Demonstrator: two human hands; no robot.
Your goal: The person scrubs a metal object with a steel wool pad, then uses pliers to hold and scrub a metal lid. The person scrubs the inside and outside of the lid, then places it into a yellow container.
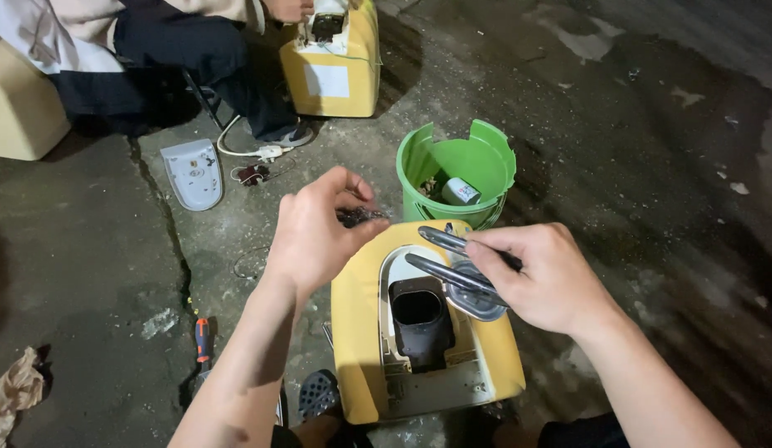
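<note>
Looking down at a yellow appliance housing sitting on the concrete floor, opened up with a black duct showing in the middle. The right hand is closed around a pair of metal pliers, handles gripped in the fist and the tips over a round grey part at the edge of the opening. The left hand hovers just above the housing's top edge, thumb and fingertips pinched on something small and dark; it's too blurry to say for sure, maybe a clump of debris or a tiny part.

Handling-wise, I'd say the housing is a stiff, hollow plastic shell, light for its bulk, and best held by its outer walls rather than the thin cut rim around the opening. The pliers are hard steel and a bit slick, so grip well back on the handles. The pinched bit looks light and crumbly, so easy does it.

A green bucket with a small can inside stands just behind the housing, and an orange-handled screwdriver lies to the left. Another person sits further back beside a second yellow unit.
</note>
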